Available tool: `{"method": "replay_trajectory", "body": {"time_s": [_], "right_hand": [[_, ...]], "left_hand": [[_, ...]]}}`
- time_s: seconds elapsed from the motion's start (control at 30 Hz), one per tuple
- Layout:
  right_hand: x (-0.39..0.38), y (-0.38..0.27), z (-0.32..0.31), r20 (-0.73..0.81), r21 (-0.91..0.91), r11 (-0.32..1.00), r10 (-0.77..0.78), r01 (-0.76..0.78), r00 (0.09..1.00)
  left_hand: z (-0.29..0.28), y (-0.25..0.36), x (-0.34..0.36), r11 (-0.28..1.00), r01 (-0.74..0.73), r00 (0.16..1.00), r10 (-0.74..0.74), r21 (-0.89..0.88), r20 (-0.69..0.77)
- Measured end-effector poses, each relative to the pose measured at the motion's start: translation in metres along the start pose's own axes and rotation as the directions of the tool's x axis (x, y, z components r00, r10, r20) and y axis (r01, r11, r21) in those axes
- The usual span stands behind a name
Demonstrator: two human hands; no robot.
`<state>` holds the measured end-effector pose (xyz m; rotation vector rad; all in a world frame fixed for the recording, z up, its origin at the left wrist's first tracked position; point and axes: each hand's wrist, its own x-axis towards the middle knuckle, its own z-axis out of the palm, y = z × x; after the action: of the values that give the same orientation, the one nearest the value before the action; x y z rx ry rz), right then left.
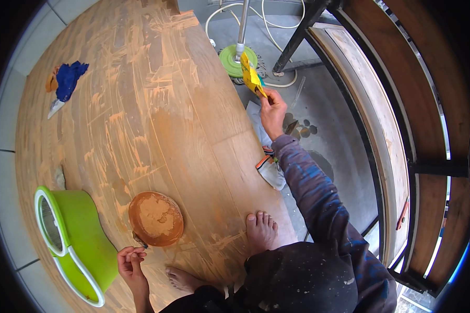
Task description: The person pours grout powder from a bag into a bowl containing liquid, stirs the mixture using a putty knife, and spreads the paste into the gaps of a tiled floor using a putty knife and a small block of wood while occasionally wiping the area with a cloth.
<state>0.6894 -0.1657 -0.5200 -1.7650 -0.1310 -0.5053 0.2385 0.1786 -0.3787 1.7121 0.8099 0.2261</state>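
Observation:
My right hand (273,113) is stretched out past the floor's edge, its fingers pinched on a crumpled yellow packet (251,75). Low at the left, the fingers of my left hand (133,265) are drawn together at the end of a small dark tool (140,240), whose kind is hard to make out. That tool rests against the rim of a round brown bowl (178,221). Inside the bowl is light orange-brown powder or paste (155,213). Orange-brown smears streak the wood-look floor (214,175) around it.
A green mop bucket (91,221) lies at the left. Farther off is a blue cloth (70,81). A mop with a green disc (228,60) stands beyond the floor's edge, near a white hose (270,36). Dark slatted framing (428,169) borders the right. A pale cloth (271,173) lies by the edge.

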Motion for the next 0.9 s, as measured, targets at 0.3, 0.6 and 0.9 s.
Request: {"method": "replay_trajectory", "body": {"time_s": [0.3,0.6,0.9], "right_hand": [[-0.078,-0.008,-0.034,0.287,-0.254,0.954,0.231,-0.159,0.930],[-0.117,0.044,-0.108,0.091,-0.780,0.581,0.471,-0.231,0.877],[-0.097,0.026,-0.122,-0.105,-0.253,0.712,0.653,-0.655,0.750]], "left_hand": [[-0.017,-0.004,-0.012,0.987,0.155,0.988,-0.155,0.032,-0.004],[-0.011,-0.072,-0.023,0.926,0.377,0.926,-0.377,-0.004,-0.002],[-0.008,-0.117,-0.025,0.938,0.330,0.929,-0.304,0.102,-0.210]]}}
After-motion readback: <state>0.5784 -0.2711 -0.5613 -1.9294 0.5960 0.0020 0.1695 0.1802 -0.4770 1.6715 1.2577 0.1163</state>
